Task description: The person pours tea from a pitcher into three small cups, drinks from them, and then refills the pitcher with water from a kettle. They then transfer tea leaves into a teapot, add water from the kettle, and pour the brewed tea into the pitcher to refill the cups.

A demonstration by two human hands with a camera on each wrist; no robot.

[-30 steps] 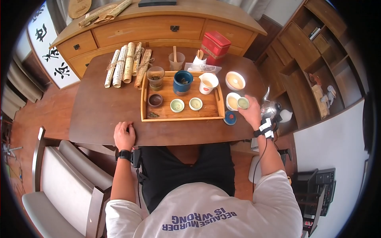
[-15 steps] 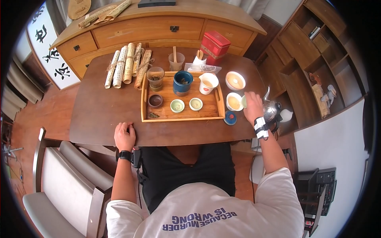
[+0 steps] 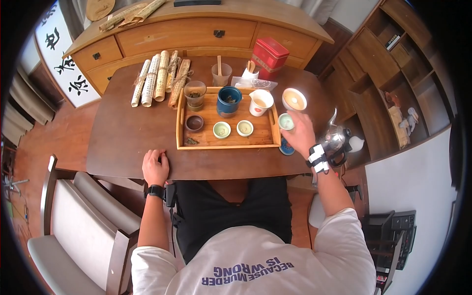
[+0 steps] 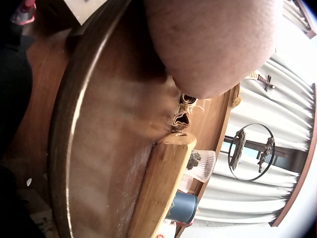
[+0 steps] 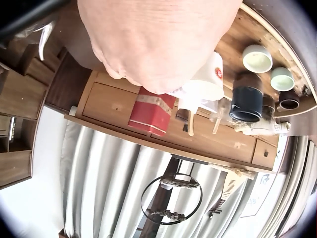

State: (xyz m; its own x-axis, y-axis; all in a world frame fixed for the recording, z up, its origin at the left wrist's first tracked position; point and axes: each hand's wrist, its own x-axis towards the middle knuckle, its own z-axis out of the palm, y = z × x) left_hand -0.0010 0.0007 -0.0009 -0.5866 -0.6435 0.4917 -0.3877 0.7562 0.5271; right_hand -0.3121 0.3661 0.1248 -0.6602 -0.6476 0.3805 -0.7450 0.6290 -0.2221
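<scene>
My right hand [image 3: 301,132] grips a small pale green teacup [image 3: 286,121] by the tray's right edge; in the right wrist view the back of the hand [image 5: 158,39] hides that cup. Under the hand, a blue lid [image 3: 286,147] is partly covered, and the white bowl of tea beside it is hidden. Two more green teacups [image 3: 221,130] stand on the wooden tray [image 3: 209,143], along with a dark brown cup [image 3: 194,123], a blue cup [image 3: 229,102] with tea leaves and a white pitcher [image 3: 260,102]. My left hand [image 3: 155,167] rests loosely curled at the table's front edge, holding nothing.
Behind the hand stands a bowl of tea [image 3: 294,100]; a steel kettle [image 3: 335,137] is to its right. Bamboo scrolls [image 3: 160,78] lie at the back left. A red tin [image 3: 270,55] and a glass [image 3: 221,74] with a wooden stick stand at the back.
My right hand tilted the teacup over the white bowl, then moved left and toward me with the cup turned upright, now near the tray. The left hand stays put.
</scene>
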